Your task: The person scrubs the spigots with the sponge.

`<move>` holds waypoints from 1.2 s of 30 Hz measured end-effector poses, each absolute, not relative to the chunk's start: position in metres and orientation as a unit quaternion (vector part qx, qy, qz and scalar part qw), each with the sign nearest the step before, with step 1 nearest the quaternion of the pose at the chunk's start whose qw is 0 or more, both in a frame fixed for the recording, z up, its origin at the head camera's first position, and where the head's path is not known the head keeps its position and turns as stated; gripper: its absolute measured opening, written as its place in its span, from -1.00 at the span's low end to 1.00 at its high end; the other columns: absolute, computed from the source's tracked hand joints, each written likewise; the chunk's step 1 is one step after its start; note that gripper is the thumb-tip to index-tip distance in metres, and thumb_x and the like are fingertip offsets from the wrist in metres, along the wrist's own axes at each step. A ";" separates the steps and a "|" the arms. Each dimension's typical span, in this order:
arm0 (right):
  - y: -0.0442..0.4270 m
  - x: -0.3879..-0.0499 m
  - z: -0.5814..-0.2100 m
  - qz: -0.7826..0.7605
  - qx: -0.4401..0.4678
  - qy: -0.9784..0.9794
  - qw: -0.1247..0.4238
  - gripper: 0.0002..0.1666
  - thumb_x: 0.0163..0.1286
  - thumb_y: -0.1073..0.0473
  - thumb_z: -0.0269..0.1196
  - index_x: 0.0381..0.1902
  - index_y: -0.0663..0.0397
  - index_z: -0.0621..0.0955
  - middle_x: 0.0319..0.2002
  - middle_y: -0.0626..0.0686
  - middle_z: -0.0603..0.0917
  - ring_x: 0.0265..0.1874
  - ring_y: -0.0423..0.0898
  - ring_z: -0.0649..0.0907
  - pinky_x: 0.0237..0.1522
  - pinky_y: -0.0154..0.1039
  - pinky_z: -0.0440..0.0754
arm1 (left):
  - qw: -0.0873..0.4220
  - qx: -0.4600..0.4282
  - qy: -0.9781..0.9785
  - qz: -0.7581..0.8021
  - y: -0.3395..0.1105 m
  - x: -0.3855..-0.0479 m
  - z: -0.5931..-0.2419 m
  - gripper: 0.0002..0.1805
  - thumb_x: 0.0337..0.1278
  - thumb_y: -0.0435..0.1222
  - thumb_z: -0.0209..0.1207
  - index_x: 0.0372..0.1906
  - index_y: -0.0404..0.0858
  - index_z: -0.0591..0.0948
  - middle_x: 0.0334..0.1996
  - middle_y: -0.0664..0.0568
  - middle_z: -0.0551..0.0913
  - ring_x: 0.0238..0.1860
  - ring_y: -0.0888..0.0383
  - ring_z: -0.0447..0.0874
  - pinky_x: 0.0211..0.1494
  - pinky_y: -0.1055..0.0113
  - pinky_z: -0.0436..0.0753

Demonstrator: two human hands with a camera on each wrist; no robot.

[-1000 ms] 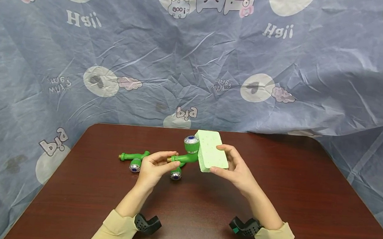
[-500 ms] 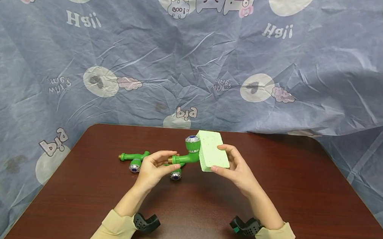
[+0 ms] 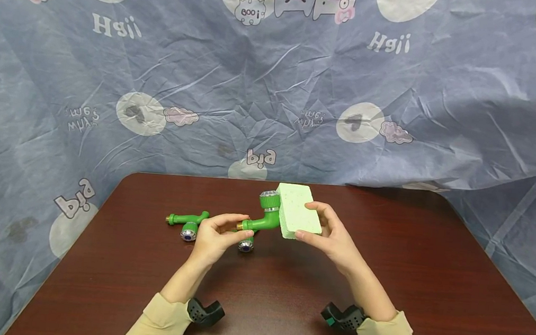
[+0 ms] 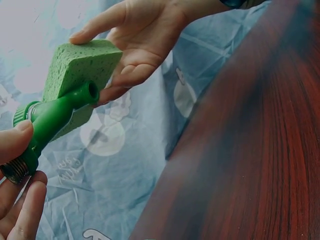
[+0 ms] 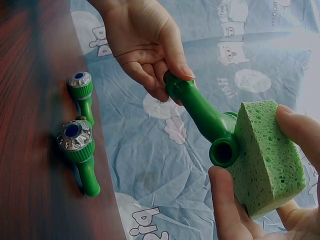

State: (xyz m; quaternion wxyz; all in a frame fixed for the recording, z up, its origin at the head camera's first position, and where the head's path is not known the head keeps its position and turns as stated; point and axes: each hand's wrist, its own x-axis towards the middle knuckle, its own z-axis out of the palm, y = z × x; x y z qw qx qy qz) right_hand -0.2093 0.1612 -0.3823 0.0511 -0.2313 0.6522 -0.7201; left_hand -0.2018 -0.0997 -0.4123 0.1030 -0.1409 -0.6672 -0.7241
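Observation:
My left hand [image 3: 216, 236] pinches a green faucet [image 3: 263, 221] by its brass threaded end, thumb on one side and fingers on the other. The faucet is held above the table, its ribbed knob pointing up in the head view. A light green sponge [image 3: 298, 211] is gripped by its edges in my right hand [image 3: 331, 237], between thumb and fingers. In the right wrist view the sponge [image 5: 270, 160] lies against the side of the faucet [image 5: 205, 112] near its open spout. The left wrist view also has the sponge [image 4: 82, 62] touching the faucet body [image 4: 52, 117].
Two more green faucets lie on the dark red-brown table [image 3: 383, 273]: one faucet [image 3: 188, 224] left of my left hand, another faucet [image 3: 246, 245] behind it, partly hidden. A blue printed cloth [image 3: 209, 77] hangs behind the table's far edge.
The held faucet and the sponge have shifted very slightly right. The faucet's knob has rolled a little, so its blue-centred top no longer faces the head camera. Both grips are unchanged.

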 end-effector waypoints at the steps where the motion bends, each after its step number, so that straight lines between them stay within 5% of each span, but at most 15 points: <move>1: 0.161 -0.209 -0.382 -0.721 -0.231 0.651 0.052 -0.30 0.12 0.50 0.29 0.17 0.25 0.23 0.01 0.15 0.36 -0.18 -0.12 0.61 -0.21 -0.31 0.63 | 0.102 -0.140 -0.667 -0.724 -0.100 -0.202 -0.412 -0.60 -0.23 -0.52 0.42 -0.13 -0.50 0.65 -0.27 -0.16 0.70 -0.37 0.16 0.70 -0.29 0.35 0.68; 18: 0.179 -0.211 -0.374 -0.703 -0.269 0.658 0.020 -0.31 0.17 0.50 0.26 0.24 0.26 0.30 0.06 0.03 0.46 -0.19 -0.12 0.60 -0.19 -0.30 0.63 | 0.100 -0.113 -0.658 -0.738 -0.101 -0.204 -0.412 -0.64 -0.16 -0.55 0.37 -0.12 -0.52 0.63 -0.33 0.07 0.71 -0.39 0.24 0.65 -0.32 0.47 0.63; 30: 0.161 -0.200 -0.375 -0.610 -0.294 0.735 -0.031 -0.34 0.03 0.41 0.43 0.12 0.17 0.48 0.03 0.12 0.53 -0.24 -0.04 0.64 -0.26 -0.22 0.66 | 0.097 -0.125 -0.656 -0.738 -0.096 -0.200 -0.414 -0.64 -0.15 -0.51 0.38 -0.13 -0.52 0.64 -0.37 0.10 0.71 -0.42 0.24 0.65 -0.34 0.46 0.62; 36: 0.156 -0.198 -0.377 -0.609 -0.308 0.731 -0.007 -0.42 0.04 0.40 0.42 0.06 0.23 0.52 0.03 0.19 0.53 -0.28 -0.03 0.65 -0.29 -0.24 0.66 | 0.078 -0.138 -0.651 -0.742 -0.092 -0.199 -0.418 -0.64 -0.13 -0.51 0.37 -0.12 -0.54 0.62 -0.41 0.01 0.70 -0.45 0.24 0.66 -0.35 0.44 0.63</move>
